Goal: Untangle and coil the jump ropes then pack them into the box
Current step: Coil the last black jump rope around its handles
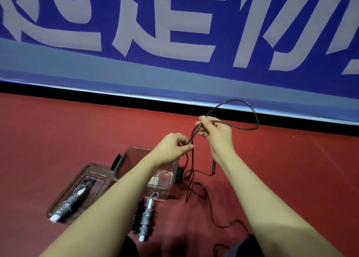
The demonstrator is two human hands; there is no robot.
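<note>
Nearest, beside the clear box (165,181), two wound ropes wait. Above it, the left hand (174,146) pinches the black jump rope (250,124); beyond, the right hand (215,132) grips its loop. Best feed slack evenly, keeping loops equal.

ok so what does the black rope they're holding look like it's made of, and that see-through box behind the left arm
The black rope looks like thin glossy plastic or vinyl cord: it holds a springy open loop above the hands and catches light. A coated cable is possible.

The box looks like clear, smooth hard plastic with a brownish tint: the red floor shows through its walls, and dark clips sit on its ends.
</note>
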